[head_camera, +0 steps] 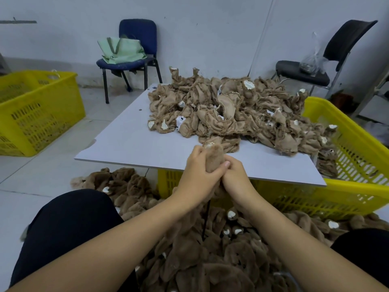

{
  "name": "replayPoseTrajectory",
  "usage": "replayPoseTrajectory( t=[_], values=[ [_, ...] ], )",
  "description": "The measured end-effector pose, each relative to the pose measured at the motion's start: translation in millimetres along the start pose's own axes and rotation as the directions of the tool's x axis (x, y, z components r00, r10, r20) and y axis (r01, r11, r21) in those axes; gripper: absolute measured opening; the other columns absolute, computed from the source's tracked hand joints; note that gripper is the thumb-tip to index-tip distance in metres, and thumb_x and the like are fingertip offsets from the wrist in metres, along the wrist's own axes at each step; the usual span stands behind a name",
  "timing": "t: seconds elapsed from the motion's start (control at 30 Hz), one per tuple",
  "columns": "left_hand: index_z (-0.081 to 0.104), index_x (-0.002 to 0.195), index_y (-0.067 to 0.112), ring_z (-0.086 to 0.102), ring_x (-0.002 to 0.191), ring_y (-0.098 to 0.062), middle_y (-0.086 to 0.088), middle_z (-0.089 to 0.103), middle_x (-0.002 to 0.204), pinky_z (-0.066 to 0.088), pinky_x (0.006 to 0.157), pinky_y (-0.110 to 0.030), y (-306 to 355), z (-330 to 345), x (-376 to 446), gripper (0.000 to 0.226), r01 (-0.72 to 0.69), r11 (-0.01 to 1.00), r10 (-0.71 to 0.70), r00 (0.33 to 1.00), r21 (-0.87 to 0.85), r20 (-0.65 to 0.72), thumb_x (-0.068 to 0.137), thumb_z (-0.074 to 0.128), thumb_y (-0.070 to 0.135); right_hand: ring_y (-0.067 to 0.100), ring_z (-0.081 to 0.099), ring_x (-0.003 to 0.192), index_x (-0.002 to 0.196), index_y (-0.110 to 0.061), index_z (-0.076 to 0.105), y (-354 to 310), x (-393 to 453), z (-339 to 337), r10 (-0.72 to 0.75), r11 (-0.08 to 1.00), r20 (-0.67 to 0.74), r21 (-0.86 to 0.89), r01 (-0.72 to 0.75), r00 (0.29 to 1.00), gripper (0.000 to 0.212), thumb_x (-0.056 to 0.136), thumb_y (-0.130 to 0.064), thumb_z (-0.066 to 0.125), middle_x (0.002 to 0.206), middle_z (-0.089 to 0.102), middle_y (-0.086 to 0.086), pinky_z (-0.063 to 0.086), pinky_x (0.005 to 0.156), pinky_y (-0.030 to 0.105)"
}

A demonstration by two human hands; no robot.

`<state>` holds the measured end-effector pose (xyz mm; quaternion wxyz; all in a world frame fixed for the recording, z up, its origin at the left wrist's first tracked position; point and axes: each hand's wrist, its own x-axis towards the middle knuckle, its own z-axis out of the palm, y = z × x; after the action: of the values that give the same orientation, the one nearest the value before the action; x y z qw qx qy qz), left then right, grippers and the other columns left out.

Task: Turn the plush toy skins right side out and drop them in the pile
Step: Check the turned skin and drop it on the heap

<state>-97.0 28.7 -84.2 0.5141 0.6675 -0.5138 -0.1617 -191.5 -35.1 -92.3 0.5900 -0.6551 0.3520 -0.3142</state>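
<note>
A brown plush toy skin (215, 157) is held upright over the near edge of the white board (130, 142). My left hand (196, 175) grips it from the left, thumb across its front. My right hand (236, 178) grips its lower part from the right. Its furry tip pokes up above my fingers; the rest hangs hidden behind my hands. A heap of inside-out tan skins (231, 110) covers the far and right part of the board. On the floor between my knees lies the pile of fluffy brown turned skins (210, 249).
The board rests on a yellow crate (353, 157) at the right. Another yellow crate (37, 110) stands on the floor at the left. A blue chair (130, 62) with a green bag and a black chair (305, 74) stand by the wall.
</note>
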Motion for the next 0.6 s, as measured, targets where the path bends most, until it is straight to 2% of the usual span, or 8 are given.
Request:
replayPoseTrajectory(
  t=[0.07, 0.13, 0.2, 0.3, 0.37, 0.43, 0.5, 0.6],
  values=[
    [0.06, 0.118, 0.019, 0.062, 0.095, -0.001, 0.006, 0.056, 0.105, 0.049, 0.077, -0.016, 2.3, 2.0, -1.5, 0.03, 0.05, 0.997, -0.048, 0.998, -0.056, 0.03, 0.096, 0.065, 0.039, 0.03, 0.07, 0.08, 0.103, -0.003, 0.069, -7.3, 0.4, -0.8, 0.09, 0.98, -0.063, 0.184, -0.077, 0.994, 0.025, 0.098, -0.006, 0.045, 0.087, 0.073, 0.014, 0.054, 0.059, 0.03],
    [0.061, 0.113, 0.026, 0.063, 0.094, -0.001, 0.012, 0.059, 0.104, 0.053, 0.078, -0.023, 8.6, 2.2, -1.5, 0.017, -0.012, 1.0, 0.012, 1.0, -0.016, -0.006, 0.098, 0.063, 0.034, 0.025, 0.071, 0.097, 0.113, -0.005, 0.069, -16.9, -0.2, -0.9, 0.054, 0.946, -0.122, 0.324, -0.011, 0.991, 0.03, 0.102, -0.014, 0.042, 0.106, 0.074, 0.017, 0.056, 0.066, 0.024],
    [0.059, 0.105, 0.033, 0.062, 0.091, -0.002, 0.015, 0.06, 0.1, 0.055, 0.076, -0.03, 17.2, 1.6, -0.7, 0.012, -0.095, 0.994, 0.098, 0.994, 0.06, -0.055, 0.096, 0.063, 0.026, 0.016, 0.07, 0.099, 0.117, -0.006, 0.068, -25.9, -2.4, 0.4, -0.108, 0.949, -0.148, 0.279, 0.147, 0.983, 0.034, 0.103, -0.03, 0.047, 0.111, 0.072, 0.015, 0.055, 0.072, 0.019],
    [0.066, 0.114, 0.026, 0.062, 0.091, -0.002, 0.012, 0.068, 0.104, 0.054, 0.078, -0.029, 23.4, 1.3, 4.1, 0.02, -0.137, 0.97, 0.162, 0.98, 0.2, -0.112, 0.096, 0.058, 0.021, 0.009, 0.07, 0.1, 0.109, -0.016, 0.071, -36.1, -3.5, -2.1, -0.342, 0.937, -0.05, 0.054, 0.344, 0.939, 0.036, 0.087, -0.044, 0.068, 0.103, 0.075, 0.004, 0.054, 0.082, 0.019],
    [0.07, 0.114, 0.024, 0.059, 0.08, -0.003, 0.011, 0.07, 0.097, 0.049, 0.069, -0.026, 23.9, 0.5, 10.5, 0.024, -0.129, 0.95, 0.167, 0.98, 0.286, -0.112, 0.093, 0.058, 0.018, 0.009, 0.071, 0.099, 0.104, -0.015, 0.073, -38.8, -0.3, -5.4, -0.343, 0.937, -0.021, 0.069, 0.343, 0.939, 0.035, 0.085, -0.044, 0.077, 0.1, 0.076, 0.001, 0.054, 0.08, 0.018],
    [0.068, 0.097, 0.026, 0.053, 0.064, -0.002, 0.017, 0.06, 0.073, 0.037, 0.053, -0.022, 18.7, 2.3, 14.1, 0.016, -0.092, 0.928, 0.14, 0.984, 0.362, -0.11, 0.088, 0.058, 0.018, 0.01, 0.071, 0.093, 0.103, -0.003, 0.072, -35.9, 3.0, -7.3, -0.304, 0.949, -0.012, 0.081, 0.304, 0.953, 0.049, 0.083, -0.048, 0.07, 0.095, 0.076, 0.008, 0.053, 0.077, 0.018],
    [0.061, 0.088, 0.026, 0.055, 0.06, -0.004, 0.017, 0.051, 0.064, 0.033, 0.048, -0.02, 6.5, 7.8, 11.8, 0.008, -0.006, 0.923, 0.045, 0.995, 0.386, -0.092, 0.091, 0.054, 0.025, 0.013, 0.066, 0.081, 0.097, 0.009, 0.065, -25.9, 3.2, -7.1, -0.232, 0.972, 0.049, 0.048, 0.23, 0.971, 0.059, 0.084, -0.049, 0.064, 0.084, 0.069, 0.019, 0.051, 0.07, 0.02],
    [0.058, 0.085, 0.03, 0.057, 0.064, -0.003, 0.017, 0.054, 0.066, 0.031, 0.051, -0.017, -12.6, 24.1, 0.5, 0.012, 0.074, 0.932, -0.077, 0.997, 0.355, -0.007, 0.095, 0.052, 0.026, 0.007, 0.067, 0.075, 0.092, 0.0, 0.065, -6.5, -1.6, -7.1, -0.087, 0.995, 0.155, -0.032, 0.093, 0.984, 0.039, 0.095, -0.039, 0.062, 0.075, 0.068, 0.0, 0.05, 0.067, 0.017]
  ],
)
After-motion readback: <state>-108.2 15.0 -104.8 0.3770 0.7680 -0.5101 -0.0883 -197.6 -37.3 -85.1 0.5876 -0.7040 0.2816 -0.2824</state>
